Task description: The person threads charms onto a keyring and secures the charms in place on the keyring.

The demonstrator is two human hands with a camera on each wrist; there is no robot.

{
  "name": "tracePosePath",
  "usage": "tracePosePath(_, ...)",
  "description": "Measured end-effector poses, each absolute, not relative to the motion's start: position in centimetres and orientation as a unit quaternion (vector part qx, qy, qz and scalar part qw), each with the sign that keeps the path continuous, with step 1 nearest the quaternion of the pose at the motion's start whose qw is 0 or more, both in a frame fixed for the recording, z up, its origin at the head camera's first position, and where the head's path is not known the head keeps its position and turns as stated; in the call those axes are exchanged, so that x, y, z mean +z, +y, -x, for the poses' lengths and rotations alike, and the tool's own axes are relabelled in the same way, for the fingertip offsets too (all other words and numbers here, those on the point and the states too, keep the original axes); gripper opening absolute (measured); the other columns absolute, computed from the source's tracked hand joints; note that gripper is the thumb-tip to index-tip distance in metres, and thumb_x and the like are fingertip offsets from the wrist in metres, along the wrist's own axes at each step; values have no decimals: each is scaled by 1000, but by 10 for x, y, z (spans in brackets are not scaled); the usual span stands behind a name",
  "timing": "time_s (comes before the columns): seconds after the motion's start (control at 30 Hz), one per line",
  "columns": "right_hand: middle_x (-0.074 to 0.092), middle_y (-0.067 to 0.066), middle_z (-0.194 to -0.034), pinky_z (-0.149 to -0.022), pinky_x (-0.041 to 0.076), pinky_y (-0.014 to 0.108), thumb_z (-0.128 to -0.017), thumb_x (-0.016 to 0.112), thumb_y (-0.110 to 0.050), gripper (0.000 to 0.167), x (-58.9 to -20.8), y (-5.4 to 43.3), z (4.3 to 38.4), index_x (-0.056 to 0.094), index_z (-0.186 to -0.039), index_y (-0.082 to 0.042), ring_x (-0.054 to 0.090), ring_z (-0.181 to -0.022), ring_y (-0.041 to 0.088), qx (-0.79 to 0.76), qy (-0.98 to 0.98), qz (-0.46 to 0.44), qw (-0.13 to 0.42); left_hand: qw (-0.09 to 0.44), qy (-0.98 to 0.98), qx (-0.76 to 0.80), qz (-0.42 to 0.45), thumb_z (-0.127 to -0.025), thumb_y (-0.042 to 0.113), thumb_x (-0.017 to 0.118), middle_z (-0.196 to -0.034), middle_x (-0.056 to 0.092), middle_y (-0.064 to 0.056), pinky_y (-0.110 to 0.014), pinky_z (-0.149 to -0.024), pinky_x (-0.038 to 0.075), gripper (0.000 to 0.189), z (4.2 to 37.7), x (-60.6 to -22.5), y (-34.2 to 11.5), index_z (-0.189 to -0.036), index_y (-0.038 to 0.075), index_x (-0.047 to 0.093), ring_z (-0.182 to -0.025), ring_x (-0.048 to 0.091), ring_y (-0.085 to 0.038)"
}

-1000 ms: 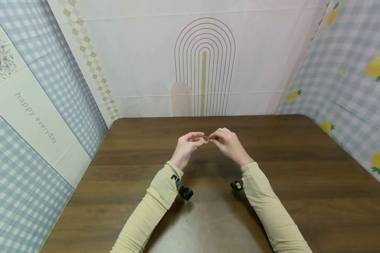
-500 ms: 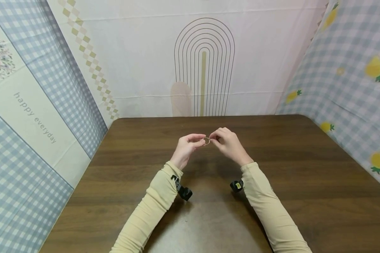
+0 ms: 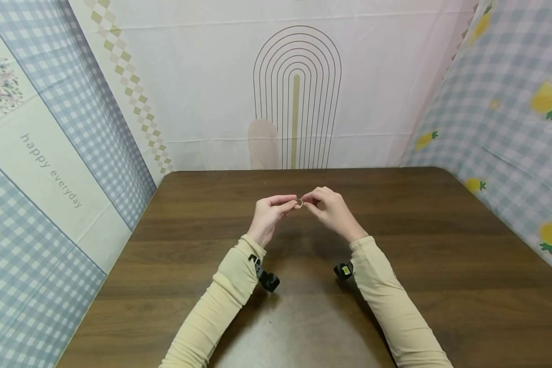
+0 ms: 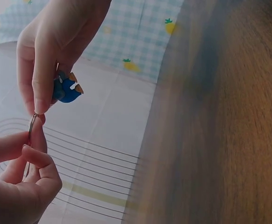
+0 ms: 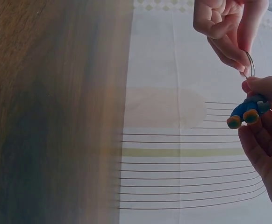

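A thin metal key ring [image 3: 302, 204] spans the gap between both hands above the table. My left hand [image 3: 268, 215] pinches one side of it between thumb and fingers. On the opposite side, the fingertips of my right hand [image 3: 331, 209] pinch at the ring's edge. A small blue figurine with orange feet [image 4: 68, 90] hangs by my right hand; in the right wrist view the figurine [image 5: 245, 112] shows between the thumb and fingers. Right-hand fingers partly cover its upper part, and how it joins the ring [image 5: 253, 65] is hidden.
Below the hands lies a dark brown wooden table [image 3: 202, 286]. A white cloth with an arch print [image 3: 202, 92] hangs behind it. Checked cloths hang on the left [image 3: 14, 214] and right [image 3: 497, 133]. Black cameras are strapped to both wrists.
Both hands stay almost in place. The key ring shifts slightly right and then back left, tilting a little between the fingers.
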State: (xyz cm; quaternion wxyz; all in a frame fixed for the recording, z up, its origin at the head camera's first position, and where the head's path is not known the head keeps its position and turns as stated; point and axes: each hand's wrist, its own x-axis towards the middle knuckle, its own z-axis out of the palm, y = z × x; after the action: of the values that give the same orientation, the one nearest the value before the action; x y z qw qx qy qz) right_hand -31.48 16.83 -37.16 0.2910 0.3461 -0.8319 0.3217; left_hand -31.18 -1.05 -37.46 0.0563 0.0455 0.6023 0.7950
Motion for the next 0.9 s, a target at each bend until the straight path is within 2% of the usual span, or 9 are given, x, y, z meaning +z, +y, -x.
tracePosePath(0.27, 67, 8, -79, -69, 51, 40, -83, 72, 2, 7, -370, 169, 315, 71, -88, -1, 59, -75, 20, 321, -837, -338, 286, 74, 613, 784, -64, -89, 4, 66, -83, 73, 4, -27, -79, 51, 29, 313, -376, -12, -116, -9, 65, -76, 69, -6)
tracePosePath(0.53, 68, 8, -80, -71, 51, 34, -83, 70, 3, 7, -372, 170, 315, 71, -89, -2, 61, -77, 20, 323, -844, -319, 286, 91, 604, 788, -80, -92, 4, 63, -77, 73, 6, -21, -65, 46, 31, 311, -377, -11, -120, -10, 61, -71, 69, -5)
tracePosePath(0.9, 68, 7, -79, -69, 51, 36, -82, 72, 3, 7, -371, 169, 313, 72, -89, -2, 60, -74, 19, 329, -839, -336, 273, 93, 608, 785, -76, -93, 1, 61, -74, 70, 4, -18, -62, 48, 27, 313, -377, -13, -117, -11, 63, -66, 64, -5)
